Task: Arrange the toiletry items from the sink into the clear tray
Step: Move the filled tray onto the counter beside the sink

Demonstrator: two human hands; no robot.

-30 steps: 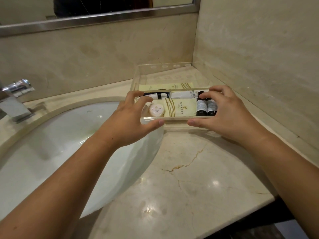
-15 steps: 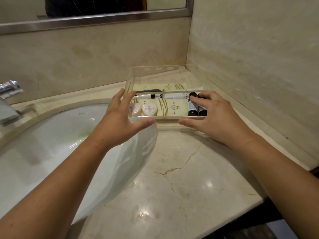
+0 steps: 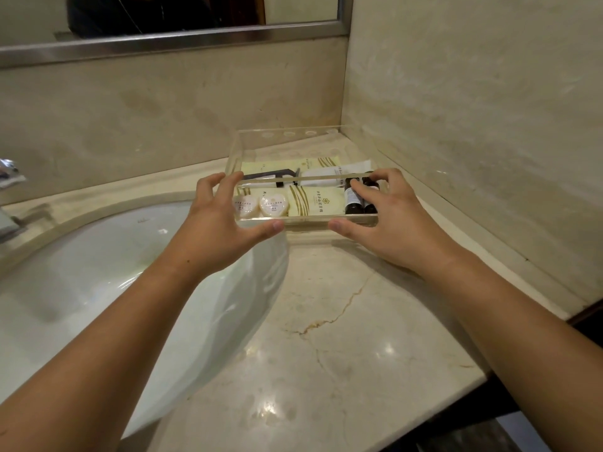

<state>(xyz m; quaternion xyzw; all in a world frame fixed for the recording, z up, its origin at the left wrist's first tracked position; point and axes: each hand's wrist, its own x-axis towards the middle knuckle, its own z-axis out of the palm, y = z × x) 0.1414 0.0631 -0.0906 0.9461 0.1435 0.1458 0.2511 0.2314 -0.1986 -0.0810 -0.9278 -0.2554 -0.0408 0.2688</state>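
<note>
The clear tray (image 3: 287, 135) stands in the back corner of the marble counter. Inside lie two round white soaps (image 3: 273, 204), cream sachets (image 3: 321, 201), a white tube (image 3: 329, 177), a black comb-like item (image 3: 267, 176) and two dark bottles (image 3: 353, 199). My left hand (image 3: 218, 223) grips the tray's near left corner, thumb on the front wall and fingers over the rim. My right hand (image 3: 388, 216) grips the near right corner the same way, its fingers over the bottles.
The white sink basin (image 3: 107, 275) fills the left, with a chrome faucet (image 3: 8, 177) at the far left edge. Marble walls close the back and right. A mirror frame (image 3: 176, 40) runs above. The counter (image 3: 326, 337) front edge drops off at lower right.
Both hands keep their hold on the tray's near corners. The tray has gone slightly back toward the corner, and the second soap shows beside my left hand.
</note>
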